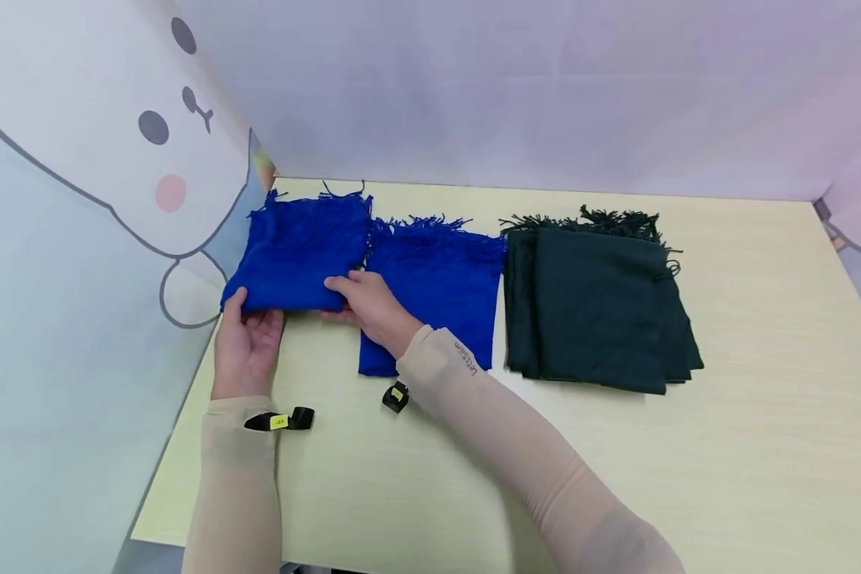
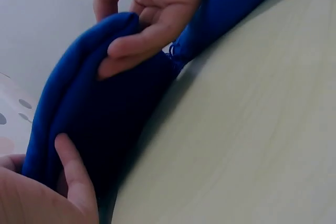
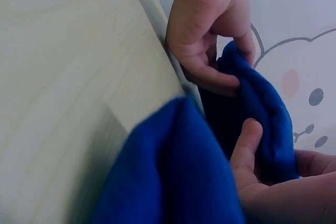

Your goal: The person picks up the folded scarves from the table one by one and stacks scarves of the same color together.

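A folded blue scarf [image 1: 301, 251] with a fringed far edge lies at the left of the table, its near edge lifted off the surface. My left hand [image 1: 247, 347] grips the near left corner, thumb on top and fingers beneath. At the near right corner my right hand [image 1: 373, 307] pinches the same scarf, thumb above. In the left wrist view the raised edge of the scarf [image 2: 63, 87] shows as a thick layered fold between both hands. Partly behind my right hand lies a second folded blue scarf [image 1: 438, 279], also fringed.
A stack of dark green fringed cloth [image 1: 595, 311] sits right of the blue scarves. The pale wooden table [image 1: 760, 399] meets a white curtain [image 1: 509, 96] at the back and a cartoon-printed wall [image 1: 100, 319] at the left. Small black devices [image 1: 280, 421] with yellow labels are at both wrists.
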